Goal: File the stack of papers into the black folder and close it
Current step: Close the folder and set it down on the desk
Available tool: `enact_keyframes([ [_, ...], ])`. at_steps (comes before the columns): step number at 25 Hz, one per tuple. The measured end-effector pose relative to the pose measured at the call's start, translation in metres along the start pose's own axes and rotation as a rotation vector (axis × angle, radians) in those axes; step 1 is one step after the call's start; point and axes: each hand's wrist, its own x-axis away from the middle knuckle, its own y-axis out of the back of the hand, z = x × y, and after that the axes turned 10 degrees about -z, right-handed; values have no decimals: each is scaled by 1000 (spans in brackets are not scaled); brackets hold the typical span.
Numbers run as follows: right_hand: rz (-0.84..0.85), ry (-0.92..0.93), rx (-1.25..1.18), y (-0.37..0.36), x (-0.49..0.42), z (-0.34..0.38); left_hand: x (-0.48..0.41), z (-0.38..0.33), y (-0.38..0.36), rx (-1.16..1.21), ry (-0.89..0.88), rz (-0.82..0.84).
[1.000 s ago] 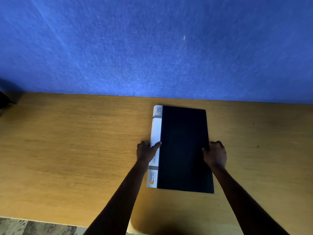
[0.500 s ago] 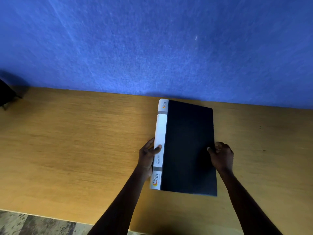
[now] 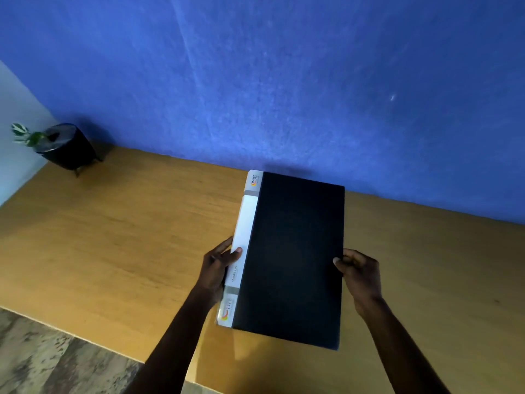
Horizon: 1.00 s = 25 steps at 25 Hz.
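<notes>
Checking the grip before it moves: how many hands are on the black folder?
2. The left hand holds the black folder at its white spine; the right hand grips the opposite edge.

Desk (image 3: 119,237) left of folder (image 3: 292,257) bare; plant pot (image 3: 68,149) only at far-left corner. Blue wall (image 3: 284,81) blocks behind. Right side open.

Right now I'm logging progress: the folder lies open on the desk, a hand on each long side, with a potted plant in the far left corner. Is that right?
Not quite. The head view shows the folder closed, black cover up. The rest holds: it is on the desk, the left hand at the white spine, the right hand at the opposite edge, and the potted plant in the far left corner.
</notes>
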Motion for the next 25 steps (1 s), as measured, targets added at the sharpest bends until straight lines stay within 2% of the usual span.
enact_keyframes([
  [11,92,53,168,-163,28,25,-54,-52,119,-318,-184,-366],
  [13,101,50,204,-185,29,29,-71,-55,134,-416,-268,-400],
  [17,103,32,265,-215,29,30,-97,-58,153,-632,-408,-468],
  [21,86,35,275,-233,33,33,-114,-58,164,-799,-451,-540],
  [25,99,43,302,-245,33,34,-121,-57,169,-864,-468,-568],
])
